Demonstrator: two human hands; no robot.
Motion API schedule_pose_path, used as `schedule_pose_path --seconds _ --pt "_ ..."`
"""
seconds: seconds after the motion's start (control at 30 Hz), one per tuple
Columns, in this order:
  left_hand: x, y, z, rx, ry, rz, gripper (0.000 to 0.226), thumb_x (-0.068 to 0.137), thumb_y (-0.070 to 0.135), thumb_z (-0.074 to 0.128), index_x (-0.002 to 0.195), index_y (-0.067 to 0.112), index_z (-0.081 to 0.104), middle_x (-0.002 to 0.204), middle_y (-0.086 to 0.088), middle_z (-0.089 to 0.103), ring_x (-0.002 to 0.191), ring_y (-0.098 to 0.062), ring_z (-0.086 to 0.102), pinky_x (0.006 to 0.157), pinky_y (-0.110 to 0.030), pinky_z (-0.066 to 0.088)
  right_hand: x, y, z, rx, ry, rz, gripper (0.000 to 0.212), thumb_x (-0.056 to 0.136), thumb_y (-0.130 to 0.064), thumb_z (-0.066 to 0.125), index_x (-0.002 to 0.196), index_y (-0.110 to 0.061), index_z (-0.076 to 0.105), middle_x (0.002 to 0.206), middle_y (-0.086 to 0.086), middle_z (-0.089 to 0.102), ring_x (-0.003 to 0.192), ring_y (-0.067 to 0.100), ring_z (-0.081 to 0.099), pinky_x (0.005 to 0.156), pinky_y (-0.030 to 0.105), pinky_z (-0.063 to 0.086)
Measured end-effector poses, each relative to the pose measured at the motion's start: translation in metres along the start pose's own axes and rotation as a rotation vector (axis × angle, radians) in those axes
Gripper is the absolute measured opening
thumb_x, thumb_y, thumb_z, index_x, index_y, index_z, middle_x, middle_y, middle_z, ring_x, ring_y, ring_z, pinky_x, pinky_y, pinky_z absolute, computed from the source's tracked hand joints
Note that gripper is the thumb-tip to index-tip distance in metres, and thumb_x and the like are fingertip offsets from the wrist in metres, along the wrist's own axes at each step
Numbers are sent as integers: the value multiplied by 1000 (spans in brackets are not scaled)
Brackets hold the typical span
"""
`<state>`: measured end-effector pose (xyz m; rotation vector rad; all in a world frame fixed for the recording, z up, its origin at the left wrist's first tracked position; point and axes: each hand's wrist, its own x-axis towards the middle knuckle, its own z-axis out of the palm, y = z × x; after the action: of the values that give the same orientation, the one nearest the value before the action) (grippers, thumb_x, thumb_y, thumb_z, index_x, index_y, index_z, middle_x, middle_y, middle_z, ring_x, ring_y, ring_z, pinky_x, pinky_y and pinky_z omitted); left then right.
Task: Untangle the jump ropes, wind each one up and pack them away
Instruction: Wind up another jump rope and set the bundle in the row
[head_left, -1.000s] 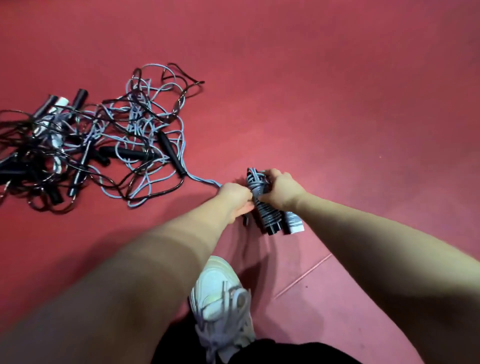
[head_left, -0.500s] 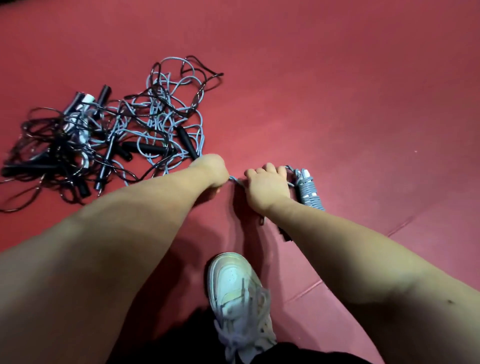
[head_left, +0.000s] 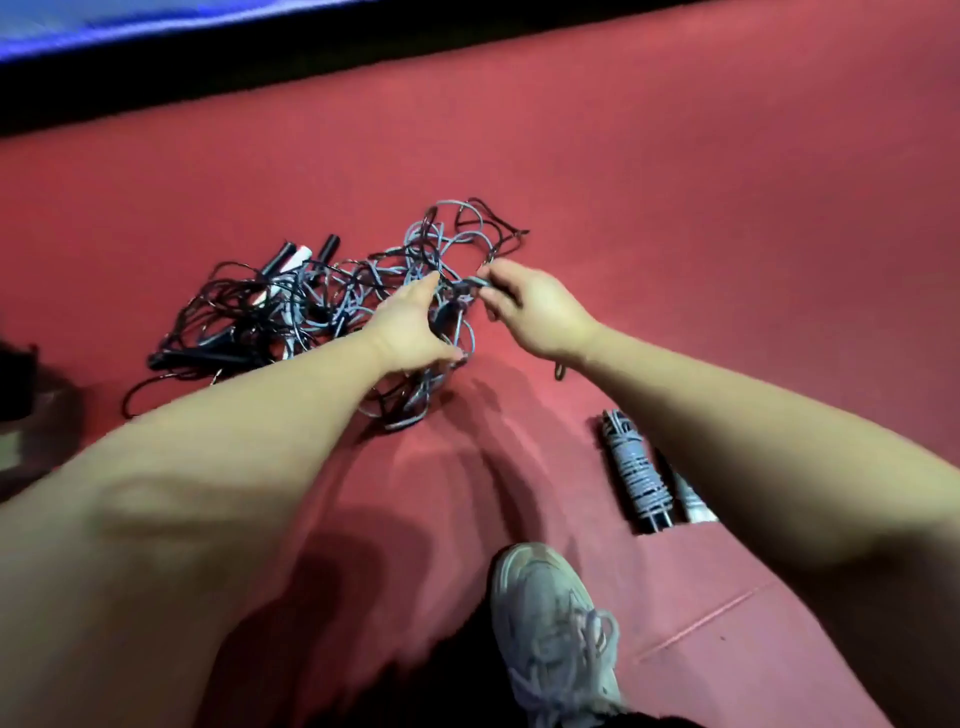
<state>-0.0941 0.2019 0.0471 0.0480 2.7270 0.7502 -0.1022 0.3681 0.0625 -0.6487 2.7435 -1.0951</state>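
A knotted heap of thin grey-blue and black jump-rope cords (head_left: 332, 291), with black stick handles, lies on the red matte floor (head_left: 727, 208). My right hand (head_left: 535, 312) pinches a grey loop (head_left: 470, 283). My left hand (head_left: 410, 327) sits among the cords, grip unclear. A tightly wound grey rope bundle (head_left: 636, 475) lies beside my right forearm.

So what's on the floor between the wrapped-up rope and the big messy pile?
Nothing: in the head view only bare red floor lies between the wound rope and the tangled pile. Only shadows cross it.
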Motion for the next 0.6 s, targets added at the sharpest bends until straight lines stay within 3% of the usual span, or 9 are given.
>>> schedule_pose_path --seconds 0.07,0.2,0.33,0.43,0.5,0.57,0.6 --pt "-8 7 -28 -199 109 82 73 79 18 75 142 15 38 136 -6 49 127 -18 45 96 -15 29 10 -44 -28 40 35 -144 12 96 -11 46 97 -15 58 72 -16 49 73 12 49 72 28 37" --pt "-30 20 -79 -338 254 111 16 92 18 59 107 16 60 102 2 60 98 -15 56 74 -8 37 23 -127 -76 375 184 -291 20 96 -9 42 87 -23 52 67 -9 49 55 -5 45 58 9 34" --pt "-57 13 -116 -260 273 89 20 99 26 47 111 15 56 106 -1 63 92 -15 54 77 -23 38 38 -184 -112 671 355 -310 21 98 -9 40 83 -18 50 64 -5 45 44 -3 36 47 11 28" --pt "-80 -3 -129 -141 250 68 12 98 27 47 98 17 54 95 -4 62 83 -19 54 71 -28 40 51 -188 -124 798 499 -199 20 98 -14 41 80 -19 50 63 -6 45 42 2 31 44 17 25" --pt "-98 -14 -133 -155 286 59 13 98 24 46 91 17 53 88 -2 63 80 -19 54 67 -28 39 59 -178 -120 757 578 -40 21 94 -21 42 75 -20 50 63 -6 46 45 5 34 46 20 27" --pt "-116 -20 -138 -293 338 68 18 99 21 44 83 20 51 78 0 63 74 -19 58 63 -27 39 59 -165 -108 417 527 219 19 96 -25 41 89 -15 56 79 -1 57 65 12 51 59 27 39" --pt "-123 -20 -144 -394 367 74 21 99 18 44 80 21 50 74 1 62 72 -18 60 64 -28 42 55 -156 -100 160 433 394 24 96 -29 44 110 -11 54 100 6 58 88 18 56 75 31 43"
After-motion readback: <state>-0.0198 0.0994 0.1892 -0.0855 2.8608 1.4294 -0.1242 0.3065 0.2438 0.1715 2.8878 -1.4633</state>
